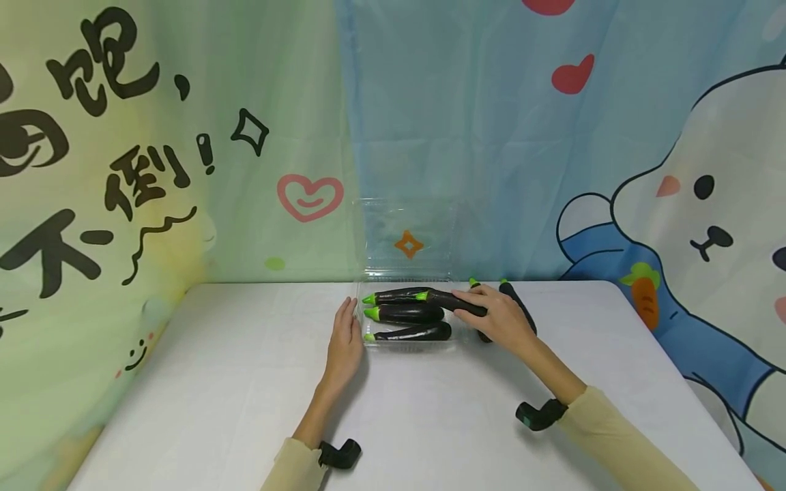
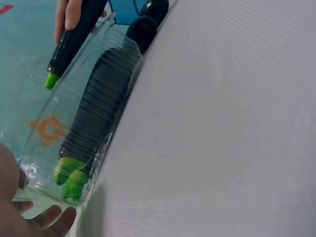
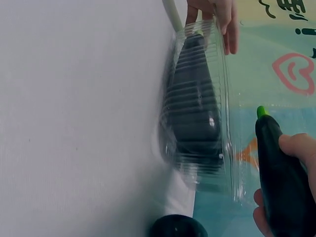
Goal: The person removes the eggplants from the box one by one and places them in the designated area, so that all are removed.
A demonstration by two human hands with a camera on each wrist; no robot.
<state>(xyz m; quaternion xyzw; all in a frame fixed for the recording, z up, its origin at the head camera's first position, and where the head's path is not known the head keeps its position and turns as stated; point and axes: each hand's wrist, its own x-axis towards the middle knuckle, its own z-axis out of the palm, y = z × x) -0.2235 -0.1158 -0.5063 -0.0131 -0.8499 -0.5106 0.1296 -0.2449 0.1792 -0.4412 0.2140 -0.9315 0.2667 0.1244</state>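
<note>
A clear plastic box (image 1: 410, 346) with its lid (image 1: 381, 232) raised at the back stands near the table's far edge. Inside lie three dark eggplants, one of them the middle eggplant (image 1: 408, 314), their green stem ends to the left. My left hand (image 1: 345, 348) rests against the box's left wall with fingers extended. Above the box's right part my right hand (image 1: 500, 317) grips another eggplant (image 1: 451, 301), thumb and fingers around it, green tip to the left. In the right wrist view this held eggplant (image 3: 281, 173) is raised beside the box's rim.
Two more eggplants lie on the white table (image 1: 245, 382) right of the box, partly behind my right hand; one is the outer eggplant (image 1: 518, 307). A printed curtain (image 1: 417, 102) hangs behind the table's far edge.
</note>
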